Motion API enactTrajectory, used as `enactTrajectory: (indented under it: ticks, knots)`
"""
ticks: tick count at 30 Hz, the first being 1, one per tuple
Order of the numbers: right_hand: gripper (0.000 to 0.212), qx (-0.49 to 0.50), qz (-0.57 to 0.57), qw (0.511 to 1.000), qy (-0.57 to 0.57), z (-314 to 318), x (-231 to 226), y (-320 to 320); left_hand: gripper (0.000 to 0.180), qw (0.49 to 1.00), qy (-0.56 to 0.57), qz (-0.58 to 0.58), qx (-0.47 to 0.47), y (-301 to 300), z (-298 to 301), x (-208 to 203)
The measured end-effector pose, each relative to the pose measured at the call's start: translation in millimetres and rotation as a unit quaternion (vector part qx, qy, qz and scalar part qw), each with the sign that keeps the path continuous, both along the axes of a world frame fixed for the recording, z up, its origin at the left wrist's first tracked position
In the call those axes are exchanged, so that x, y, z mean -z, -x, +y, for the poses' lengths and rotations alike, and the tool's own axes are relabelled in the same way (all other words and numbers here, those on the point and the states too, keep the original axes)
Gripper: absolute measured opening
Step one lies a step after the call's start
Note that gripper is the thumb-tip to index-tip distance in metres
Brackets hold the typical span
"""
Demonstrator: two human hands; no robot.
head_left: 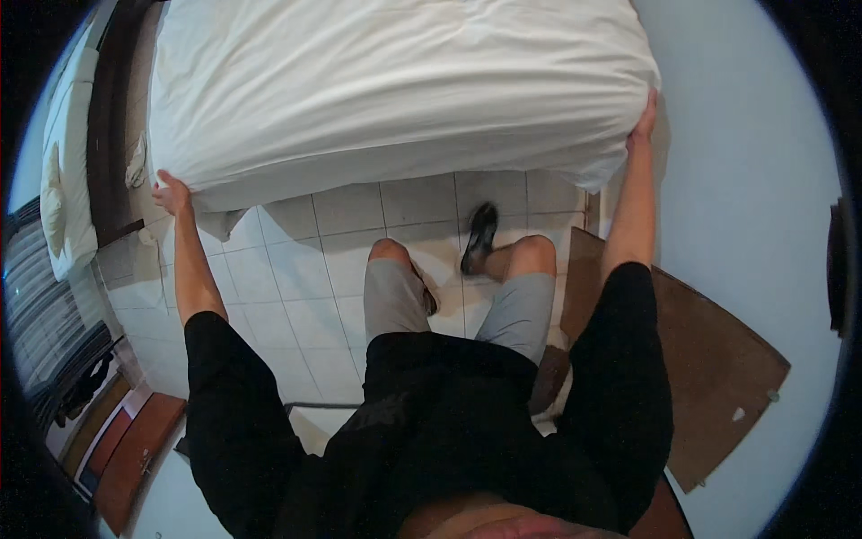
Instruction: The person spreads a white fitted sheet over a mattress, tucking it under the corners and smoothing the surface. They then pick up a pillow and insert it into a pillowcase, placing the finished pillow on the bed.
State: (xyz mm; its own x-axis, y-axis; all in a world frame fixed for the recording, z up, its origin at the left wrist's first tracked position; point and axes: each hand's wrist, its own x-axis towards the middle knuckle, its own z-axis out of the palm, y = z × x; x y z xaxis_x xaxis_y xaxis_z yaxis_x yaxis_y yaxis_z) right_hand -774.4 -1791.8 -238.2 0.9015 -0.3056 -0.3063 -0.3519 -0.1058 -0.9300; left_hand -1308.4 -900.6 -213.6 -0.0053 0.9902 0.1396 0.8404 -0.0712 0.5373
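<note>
at either side of a white-covered mattress [404,103] are left hand [172,192] and right hand [644,123], each grip clasping its edge.

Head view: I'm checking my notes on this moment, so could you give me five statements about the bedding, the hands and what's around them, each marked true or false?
1. The left hand is at the near left corner of the white sheet. True.
2. The right hand hangs free, well away from the white sheet. False: the right hand touches its right side.
3. The floor is covered with red carpet. False: the floor has pale tiles.
4. A brown board is on the person's right. True.
5. The shorts are black. False: the shorts are grey; the shirt is black.
</note>
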Motion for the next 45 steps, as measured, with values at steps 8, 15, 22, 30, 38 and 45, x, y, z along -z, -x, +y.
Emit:
enactTrajectory:
  ticks: [8,15,22,30,38,45]
  knots:
    - [0.07,0.019,-0.355,0.843,0.403,-24.5,57.8,-23.6,0.12,0.953,0.008,-0.303,-0.004,40.5,41.6,94.9]
    - [0.069,0.13,-0.312,0.823,0.457,-23.8,-5.6,-45.4,0.102,0.992,-0.124,0.016,0.018,102.6,23.1,140.3]
    - [0.07,0.001,-0.241,0.856,0.458,-26.1,36.6,-40.4,0.069,0.981,-0.138,0.041,0.129,128.2,16.9,170.1]
    - [0.078,0.084,-0.273,0.886,0.364,-63.7,152.4,47.5,0.098,0.953,0.094,-0.288,0.021,151.5,-61.8,232.3]
    - [0.062,0.023,-0.276,0.842,0.463,-105.3,109.4,62.1,0.054,0.995,-0.022,-0.088,0.041,184.6,-93.6,251.8]
    - [0.057,0.1,-0.405,0.812,0.408,-53.8,93.4,55.4,0.057,0.984,-0.141,-0.074,0.075,194.5,-145.1,200.5]
